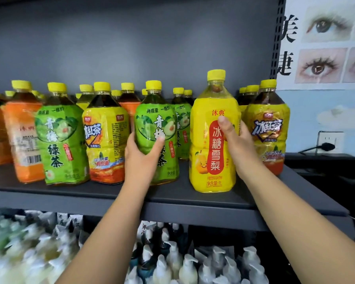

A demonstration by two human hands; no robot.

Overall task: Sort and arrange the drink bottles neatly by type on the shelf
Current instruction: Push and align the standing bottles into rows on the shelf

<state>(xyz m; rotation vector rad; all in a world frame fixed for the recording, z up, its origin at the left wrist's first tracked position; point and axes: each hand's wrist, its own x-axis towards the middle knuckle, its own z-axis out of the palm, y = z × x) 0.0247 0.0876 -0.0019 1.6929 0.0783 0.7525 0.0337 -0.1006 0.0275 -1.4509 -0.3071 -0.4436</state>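
My left hand (pixel 142 155) grips a green-label green tea bottle (pixel 157 128) standing near the front of the dark shelf (pixel 172 199). My right hand (pixel 237 144) grips a plain yellow pear drink bottle (pixel 207 140) just to its right, thumb across the label. To the right stands a yellow iced tea bottle (pixel 267 128). Leftward stand another yellow iced tea bottle (pixel 106 132), a second green tea bottle (pixel 62 136) and an orange-label bottle (pixel 24 136). More yellow-capped bottles fill the back rows, partly hidden.
Below the shelf sits a lower level packed with white pump bottles (pixel 184 267) and pouches. A perforated upright (pixel 277 37) bounds the shelf on the right. Beyond it are a poster wall, a wall socket (pixel 329 142) with a plug, and a black object.
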